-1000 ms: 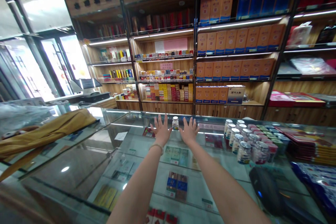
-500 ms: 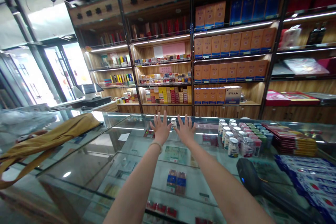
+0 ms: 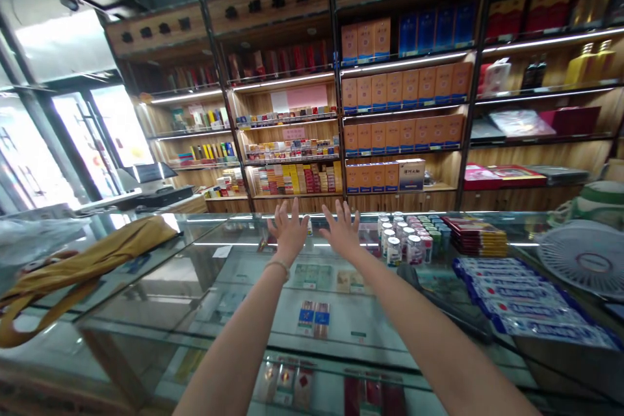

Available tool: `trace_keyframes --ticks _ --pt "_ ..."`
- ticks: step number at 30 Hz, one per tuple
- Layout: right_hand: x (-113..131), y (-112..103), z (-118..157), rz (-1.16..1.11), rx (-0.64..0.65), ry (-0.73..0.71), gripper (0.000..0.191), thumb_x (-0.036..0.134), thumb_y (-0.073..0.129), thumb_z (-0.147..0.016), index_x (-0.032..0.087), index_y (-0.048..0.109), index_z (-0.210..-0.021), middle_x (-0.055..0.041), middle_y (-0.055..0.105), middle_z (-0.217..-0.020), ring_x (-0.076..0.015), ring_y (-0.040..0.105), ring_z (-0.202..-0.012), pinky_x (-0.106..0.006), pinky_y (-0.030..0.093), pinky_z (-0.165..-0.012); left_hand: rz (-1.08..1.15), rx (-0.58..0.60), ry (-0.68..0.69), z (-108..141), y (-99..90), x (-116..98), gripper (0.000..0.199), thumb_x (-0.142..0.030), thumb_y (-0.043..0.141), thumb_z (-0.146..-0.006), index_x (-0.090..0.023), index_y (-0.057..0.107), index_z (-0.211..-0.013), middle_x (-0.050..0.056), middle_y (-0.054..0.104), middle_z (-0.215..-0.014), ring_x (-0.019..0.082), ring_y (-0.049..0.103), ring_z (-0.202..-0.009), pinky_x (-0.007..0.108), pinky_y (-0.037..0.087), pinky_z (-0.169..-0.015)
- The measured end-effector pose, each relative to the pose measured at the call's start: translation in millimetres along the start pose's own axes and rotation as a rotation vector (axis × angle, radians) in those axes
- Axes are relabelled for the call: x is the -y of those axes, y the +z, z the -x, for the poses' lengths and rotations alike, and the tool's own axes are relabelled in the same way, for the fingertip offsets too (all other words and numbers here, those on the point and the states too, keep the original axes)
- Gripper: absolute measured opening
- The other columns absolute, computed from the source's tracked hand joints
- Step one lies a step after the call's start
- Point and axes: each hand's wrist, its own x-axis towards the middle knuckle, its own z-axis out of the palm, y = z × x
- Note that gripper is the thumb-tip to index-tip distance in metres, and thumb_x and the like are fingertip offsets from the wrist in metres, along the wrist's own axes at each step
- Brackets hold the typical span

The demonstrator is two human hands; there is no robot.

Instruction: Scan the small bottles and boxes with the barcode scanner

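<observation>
Both forearms [image 3: 242,338] are bare and slender, tapering toward the wrists [image 3: 359,257]. A thin, pale, rounded bracelet [image 3: 279,264] rings the one below the left hand [image 3: 289,234]; its finer detail is blurred. The right hand [image 3: 342,231] is bare.

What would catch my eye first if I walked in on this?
Probably the left hand and right hand, fingers spread over the glass counter, with a small jar partly hidden by the left. Beyond them, rows of orange boxes stand on lit shelves. A mustard-coloured cloth with a strap lies along the counter's left side.
</observation>
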Motion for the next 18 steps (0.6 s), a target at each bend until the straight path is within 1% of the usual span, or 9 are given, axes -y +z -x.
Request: trace_keyframes --ticks 3,6,11,18 --pt "-11 -18 10 0.007 -0.022 -0.007 0.066 0.045 0.051 -0.097 0.034 0.026 -0.157 -0.0092 0.012 -0.168 -0.03 0.005 -0.154 -0.062 0.003 -0.119 0.027 -0.003 0.012 6 -10.4 -16 0.06 -0.046 0.04 -0.099 -0.027 0.033 -0.155 0.016 0.029 -0.162 0.032 0.022 -0.15 0.064 0.015 -0.119" --pt "-25 -34 19 0.013 -0.019 0.021 0.067 0.046 0.05 -0.097 0.033 0.025 -0.157 -0.0097 0.012 -0.168 -0.0307 0.006 -0.154 -0.062 0.004 -0.119 0.065 -0.017 0.034 12 -15.8 -29 0.057 -0.045 0.037 -0.1 -0.026 0.035 -0.154 0.016 0.031 -0.161 0.031 0.024 -0.15 0.063 0.014 -0.12" --pt "-53 -56 31 0.029 0.011 0.099 0.068 0.05 0.05 -0.097 0.036 0.023 -0.158 -0.0088 0.013 -0.168 -0.031 0.007 -0.154 -0.062 0.009 -0.118 0.115 -0.044 0.06 21 -15.8 -46 0.055 -0.045 0.04 -0.1 -0.025 0.041 -0.152 0.018 0.034 -0.158 0.032 0.028 -0.147 0.063 0.015 -0.119" --pt "-96 -87 46 0.105 -0.016 0.113 0.062 0.055 0.045 -0.098 0.039 0.027 -0.156 -0.0058 0.019 -0.167 -0.0305 0.011 -0.153 -0.062 0.014 -0.118 0.211 -0.078 0.115 32 -16.1 -77 0.048 -0.044 0.04 -0.101 -0.025 0.052 -0.144 0.018 0.038 -0.154 0.032 0.031 -0.146 0.064 0.018 -0.117"
